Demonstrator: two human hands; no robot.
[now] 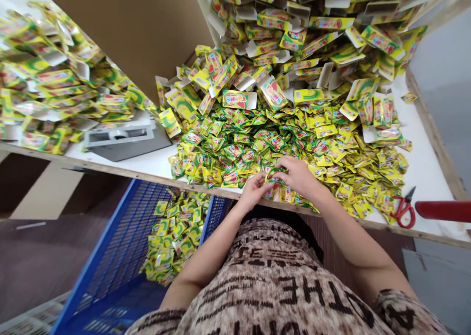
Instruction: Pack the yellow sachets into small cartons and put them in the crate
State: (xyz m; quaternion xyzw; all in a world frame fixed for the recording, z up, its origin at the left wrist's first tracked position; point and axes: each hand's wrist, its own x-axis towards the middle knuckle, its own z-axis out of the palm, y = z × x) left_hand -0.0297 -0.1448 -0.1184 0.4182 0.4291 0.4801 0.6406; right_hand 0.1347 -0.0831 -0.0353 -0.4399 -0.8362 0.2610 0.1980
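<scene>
At the desk's (pixel 154 164) near edge, both hands meet over yellow-green sachets (pixel 257 148).
Left hand (pixel 252 190) and right hand (pixel 296 175) pinch one sachet (pixel 271 174) together; printing unreadable.

sachets (pixel 294 143) and cartons (pixel 312 36) crowd the table (pixel 419 143); bare strip beside scissors (pixel 404 210).

head view, steeply downward (close), over worktable (pixel 423 129)

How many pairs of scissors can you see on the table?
1. The red-handled scissors lie near the table's front right edge, beside the sachet pile; others could be buried under it.
</scene>
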